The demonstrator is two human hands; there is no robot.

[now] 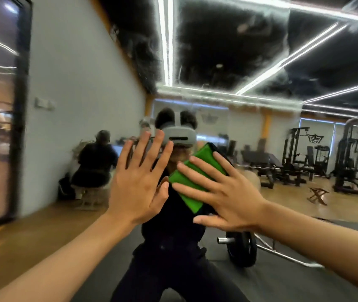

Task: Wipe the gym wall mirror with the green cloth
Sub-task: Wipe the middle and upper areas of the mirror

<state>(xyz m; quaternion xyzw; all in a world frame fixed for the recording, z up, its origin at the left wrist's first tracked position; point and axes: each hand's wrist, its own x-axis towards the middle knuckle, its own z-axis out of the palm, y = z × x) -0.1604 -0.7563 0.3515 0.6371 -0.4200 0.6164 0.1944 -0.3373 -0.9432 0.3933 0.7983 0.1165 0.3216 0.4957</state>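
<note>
Green cloth (186, 182) flat on the mirror (250, 127)
Right hand (224, 195), fingers spread, presses it evenly to the glass; left hand (138, 184), spread and empty, likely braces beside it

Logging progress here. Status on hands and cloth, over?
Left hand open, flat at the mirror. Right hand pressing green cloth on glass, fingers straight. Nothing in the way.

The right hand (228, 199) half hides the green cloth (190, 201), the left forearm (53, 262) and right forearm (326, 243) are cut off at the edges, and the weight machines (348, 153) are blurred.
</note>
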